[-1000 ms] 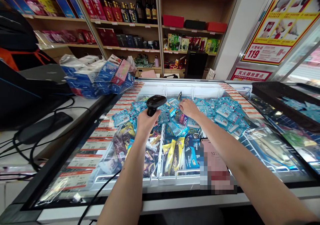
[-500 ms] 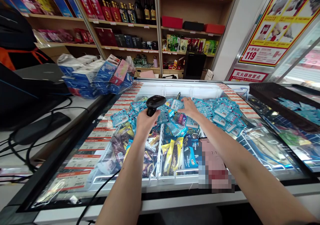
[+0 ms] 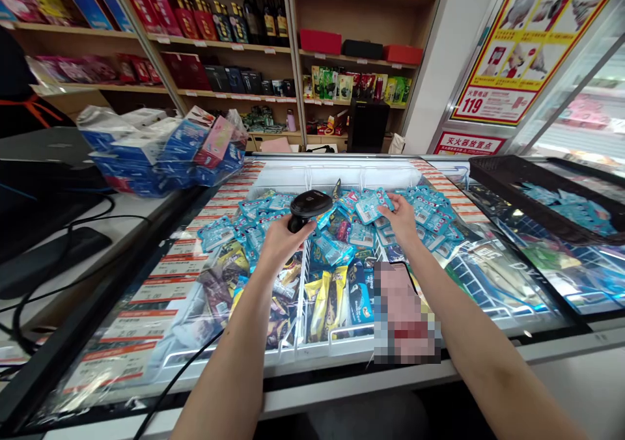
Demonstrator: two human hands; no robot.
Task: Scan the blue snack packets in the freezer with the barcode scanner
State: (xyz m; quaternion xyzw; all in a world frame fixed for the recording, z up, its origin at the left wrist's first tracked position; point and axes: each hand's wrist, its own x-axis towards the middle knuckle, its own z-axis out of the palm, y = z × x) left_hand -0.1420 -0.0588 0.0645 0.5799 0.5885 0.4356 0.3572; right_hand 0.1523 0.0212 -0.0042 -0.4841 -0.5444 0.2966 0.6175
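My left hand (image 3: 282, 239) is closed around the handle of a black barcode scanner (image 3: 311, 202), its head held over the glass freezer lid and turned to the right. My right hand (image 3: 401, 217) pinches the right edge of a blue packet (image 3: 370, 206), its back with a white label facing up. Below and around both hands, many similar blue packets (image 3: 431, 212) lie scattered on the glass. A phone (image 3: 398, 290), partly blurred out, rests on the near part of the lid beside my right forearm.
Wrapped ice creams (image 3: 336, 297) in white wire baskets show through the glass. A dark basket (image 3: 493, 173) with more blue packets stands at the right. Plastic-wrapped blue boxes (image 3: 141, 147) sit at the left, near cables (image 3: 63, 258). Shelves (image 3: 219, 43) with bottles and boxes stand behind.
My right hand has moved right and now holds a blue packet up by its edge. The scanner head has turned more towards it. The view has shifted slightly to the right.
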